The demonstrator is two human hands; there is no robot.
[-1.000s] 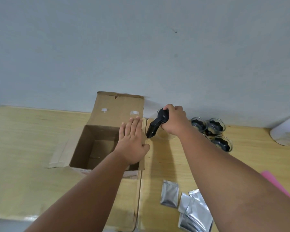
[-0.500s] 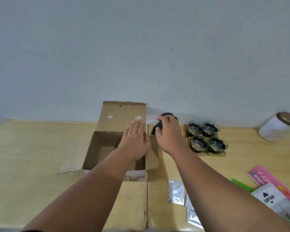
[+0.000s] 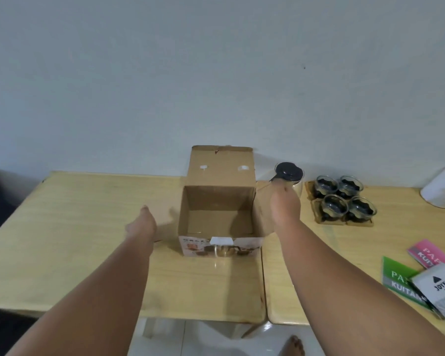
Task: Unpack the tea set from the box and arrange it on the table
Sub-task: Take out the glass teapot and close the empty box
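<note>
Your right hand [image 3: 284,206] has let go of the teapot [image 3: 289,176], which now stands on the bench [image 3: 88,227] between the box [image 3: 217,214] and the 4 cups [image 3: 342,199]. The box looks empty (unpacking seems done). Your left hand [image 3: 141,224] has shifted left of it; both hands are spread, holding nothing.

Over at the right edge of the frame a white cylindrical canister [image 3: 441,190] lies tilted against the pale grey wall [image 3: 216,73]. Lower right, a pink receipt booklet [image 3: 427,254] and a green receipt booklet [image 3: 398,278] overlap, with a grey JOYKO packet [image 3: 439,289] lying on top of them. White floor tiles [image 3: 190,340] show at the bottom centre.
</note>
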